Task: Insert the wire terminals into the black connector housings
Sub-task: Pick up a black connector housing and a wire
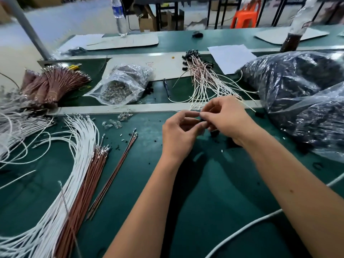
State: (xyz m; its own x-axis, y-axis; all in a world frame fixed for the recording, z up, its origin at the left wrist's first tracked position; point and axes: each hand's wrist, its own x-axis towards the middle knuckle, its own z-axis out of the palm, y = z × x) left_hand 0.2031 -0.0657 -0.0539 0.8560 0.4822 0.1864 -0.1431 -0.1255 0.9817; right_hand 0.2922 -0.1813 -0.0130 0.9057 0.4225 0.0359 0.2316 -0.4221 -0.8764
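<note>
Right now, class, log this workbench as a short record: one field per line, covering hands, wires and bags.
left hand: pinches small black housing
right hand: pinches the same housing
loose wires: white and brown, left on green mat
finished leads: pile behind the hands
clear bag: small metal parts
dark bags: at right

Factory assembly workshop, wire-harness line. Long green-matted workbench (214, 211) with white wires (81, 146) and brown wires (83, 185) lower left, bags of black connector housings (297, 84) at right, bag of metal terminals (119, 86) center; cardboard boxes (147, 21) and orange plastic chair (245, 15) along top.
</note>
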